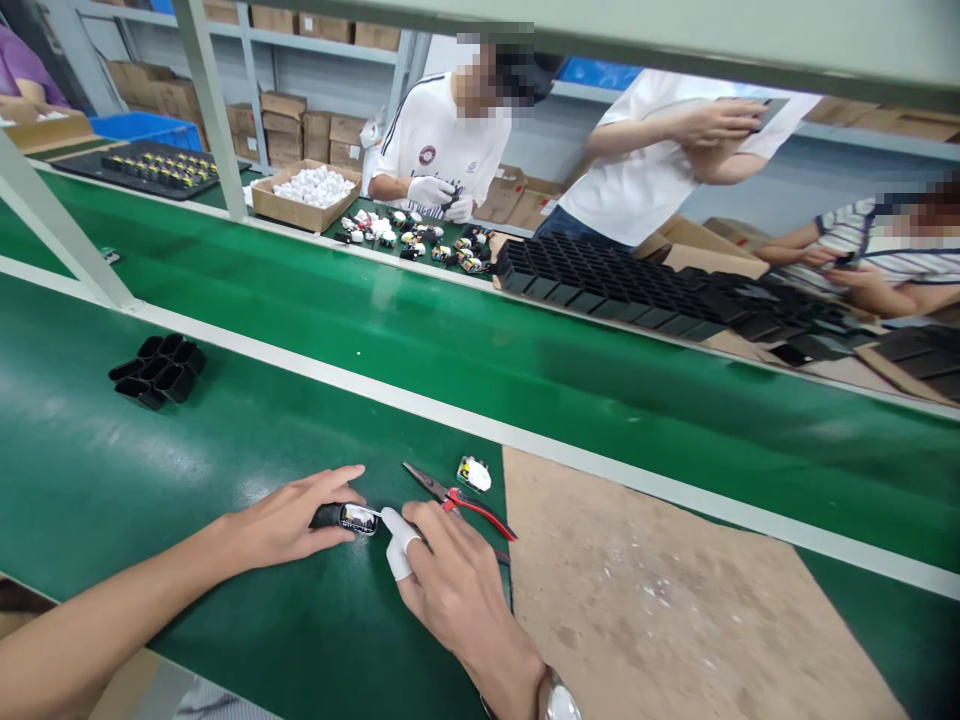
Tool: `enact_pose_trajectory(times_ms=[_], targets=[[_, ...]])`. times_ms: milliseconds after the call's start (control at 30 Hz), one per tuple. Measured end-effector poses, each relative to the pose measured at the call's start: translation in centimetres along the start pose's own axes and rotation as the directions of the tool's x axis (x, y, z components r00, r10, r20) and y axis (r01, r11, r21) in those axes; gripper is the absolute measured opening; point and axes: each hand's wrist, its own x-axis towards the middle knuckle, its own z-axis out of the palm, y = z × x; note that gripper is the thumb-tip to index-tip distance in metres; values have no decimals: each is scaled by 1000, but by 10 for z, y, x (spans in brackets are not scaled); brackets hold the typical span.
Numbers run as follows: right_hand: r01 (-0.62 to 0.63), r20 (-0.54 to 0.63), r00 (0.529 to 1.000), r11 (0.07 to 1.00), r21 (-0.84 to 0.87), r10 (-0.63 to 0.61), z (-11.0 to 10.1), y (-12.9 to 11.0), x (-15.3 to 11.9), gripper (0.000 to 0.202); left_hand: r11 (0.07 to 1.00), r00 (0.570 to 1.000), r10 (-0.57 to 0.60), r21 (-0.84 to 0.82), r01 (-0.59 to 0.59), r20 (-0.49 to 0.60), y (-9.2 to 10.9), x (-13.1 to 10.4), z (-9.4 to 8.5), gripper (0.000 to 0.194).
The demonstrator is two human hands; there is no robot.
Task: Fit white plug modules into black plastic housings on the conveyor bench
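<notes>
I am seeing the black case (pixel 325 516) lying on the green bench (pixel 315 630), its open end facing right. The left hand (pixel 285 522) is steadying it between thumb and fingers; the right hand (pixel 454 570), wearing white finger covers (pixel 396 524), is reaching that end, its grip unclear to me. Pliers (pixel 481 509) are lying just beyond, near a circuit board (pixel 475 475).

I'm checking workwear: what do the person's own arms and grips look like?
The left grip is an ungloved human hand, its visible forearm unsleeved. The right grip wears snug white finger covers, with a silver-coloured wristwatch behind.
</notes>
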Motion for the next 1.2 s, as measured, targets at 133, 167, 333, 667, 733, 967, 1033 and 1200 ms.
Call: enact_pose_trajectory(times_ms=[133,167,333,667,733,967,1033,1200], targets=[[20,-49,999,1000,-5,-20,6,-2,1,20,1000,1000,6,-10,-6,-5,0,0,0,76],[25,-58,998,1000,-11,-25,7,-3,2,21,1000,1000,6,-11,-6,-4,0,0,0,76],[28,-67,997,999,-43,-31,9,-6,4,26,1000,1000,-9,-6,10,11,1,0,0,76],[28,-51,998,998,-55,-31,7,-9,6,28,1000,1000,10,-5,-10,7,-1,0,1,78],[34,-43,998,999,-42,-36,7,-9,6,28,1000,1000,8,-5,-8,7,0,1,0,78],[6,-15,1000,1000,-15,-7,-1,-2,4,24,1000,1000,10,2,-10,-5,2,1,0,78],[-19,-40,999,1000,8,19,-2,1,3,23,999,999,31,18,-31,-17,2,0,0,78],[-191,-34,981,982,13,191,8,7,-1,24,970,969,234,94,-226,-82,-1,-1,-4,49]])
